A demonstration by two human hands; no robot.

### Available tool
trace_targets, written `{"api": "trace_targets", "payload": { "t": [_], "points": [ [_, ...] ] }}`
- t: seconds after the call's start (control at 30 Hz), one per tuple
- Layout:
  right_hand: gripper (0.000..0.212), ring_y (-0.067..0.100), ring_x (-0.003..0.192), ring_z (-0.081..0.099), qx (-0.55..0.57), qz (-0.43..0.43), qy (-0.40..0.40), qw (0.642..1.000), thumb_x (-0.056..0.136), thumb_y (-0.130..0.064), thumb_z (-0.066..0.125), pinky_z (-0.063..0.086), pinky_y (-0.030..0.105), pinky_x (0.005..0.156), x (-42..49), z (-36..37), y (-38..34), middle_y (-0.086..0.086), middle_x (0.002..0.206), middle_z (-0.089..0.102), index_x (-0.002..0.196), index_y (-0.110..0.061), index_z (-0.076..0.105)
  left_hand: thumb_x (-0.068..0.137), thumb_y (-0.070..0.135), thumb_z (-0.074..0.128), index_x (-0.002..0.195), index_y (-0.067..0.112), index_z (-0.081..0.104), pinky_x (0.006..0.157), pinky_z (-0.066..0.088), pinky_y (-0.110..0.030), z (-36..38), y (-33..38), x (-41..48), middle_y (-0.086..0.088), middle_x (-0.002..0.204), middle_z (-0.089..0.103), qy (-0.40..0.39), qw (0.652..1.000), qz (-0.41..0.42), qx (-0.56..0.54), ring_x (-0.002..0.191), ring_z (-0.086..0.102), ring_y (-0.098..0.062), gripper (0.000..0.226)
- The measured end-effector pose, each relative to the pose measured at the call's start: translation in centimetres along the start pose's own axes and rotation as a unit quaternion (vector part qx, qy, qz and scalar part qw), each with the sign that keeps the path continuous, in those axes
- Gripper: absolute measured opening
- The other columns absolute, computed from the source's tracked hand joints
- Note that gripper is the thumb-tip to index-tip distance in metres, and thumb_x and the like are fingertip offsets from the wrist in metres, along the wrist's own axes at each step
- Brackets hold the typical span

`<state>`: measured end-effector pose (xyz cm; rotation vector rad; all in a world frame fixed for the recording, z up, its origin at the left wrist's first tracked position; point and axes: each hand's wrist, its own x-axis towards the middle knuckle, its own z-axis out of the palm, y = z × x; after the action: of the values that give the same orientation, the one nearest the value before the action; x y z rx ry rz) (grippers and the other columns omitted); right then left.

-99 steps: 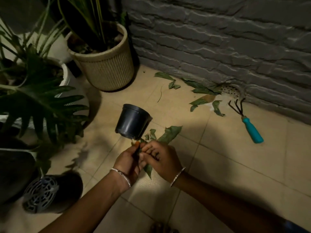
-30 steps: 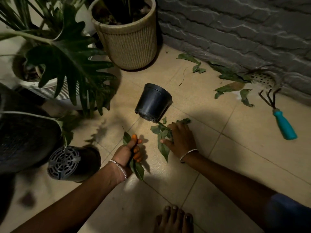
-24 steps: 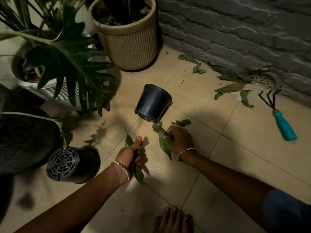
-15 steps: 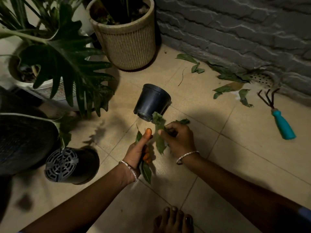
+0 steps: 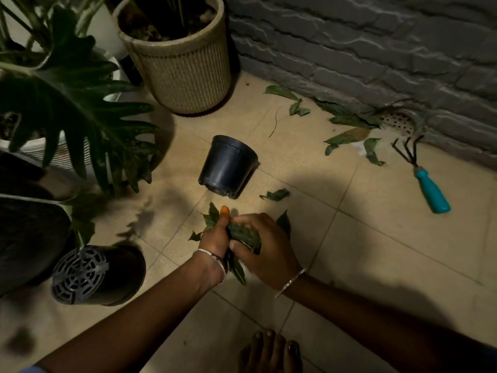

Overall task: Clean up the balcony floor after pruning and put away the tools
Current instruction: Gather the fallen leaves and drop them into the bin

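Head view, centre frame, left hand (image 5: 215, 235) and right hand (image 5: 265, 249) with fingers clenched round a bunch of leaves (image 5: 243, 234), tipped black pot (image 5: 227, 166) just above them, stray leaf (image 5: 275, 194) beside its base, more cuttings (image 5: 347, 135) along the wall edge upper right, teal-handled rake (image 5: 427, 181) at right, well apart across bare floor (image 5: 376, 238) tiles.

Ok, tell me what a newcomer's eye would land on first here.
The left hand and right hand clutch a bunch of leaves at centre, in the light. Just beyond lies a black pot on its side; a teal-handled rake and loose leaves lie by the wall at right.
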<state>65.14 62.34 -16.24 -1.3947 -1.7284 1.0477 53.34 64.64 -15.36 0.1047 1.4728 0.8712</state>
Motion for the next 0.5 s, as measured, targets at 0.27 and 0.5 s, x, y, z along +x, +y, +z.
{"api": "trace_targets", "payload": {
  "t": [0.27, 0.5],
  "points": [
    [0.017, 0.015, 0.085, 0.063, -0.091, 0.142, 0.087, 0.982, 0.082, -0.019, 0.076, 0.047, 0.013, 0.067, 2.0, -6.2, 7.9, -0.003, 0.092, 0.064, 0.095, -0.017, 0.066, 0.094, 0.039, 0.058, 0.102, 0.014, 0.061, 0.092, 0.052, -0.041, -2.3, 1.0, 0.8, -0.016, 0.111, 0.07, -0.04, 0.992, -0.055, -0.105, 0.102, 0.067, -0.027, 0.027],
    [0.057, 0.022, 0.107, 0.042, -0.254, 0.031, -0.09, 0.962, 0.067, -0.037, 0.087, 0.037, 0.028, 0.083, 1.6, -5.5, 10.0, 0.004, 0.122, 0.048, 0.117, -0.023, 0.064, 0.091, 0.035, 0.063, 0.091, 0.014, 0.058, 0.055, 0.06, -0.037, -2.6, 1.3, 0.4, -0.01, 0.086, 0.073, -0.068, 0.992, -0.042, -0.097, 0.072, 0.073, -0.024, 0.022]
  ]
}}
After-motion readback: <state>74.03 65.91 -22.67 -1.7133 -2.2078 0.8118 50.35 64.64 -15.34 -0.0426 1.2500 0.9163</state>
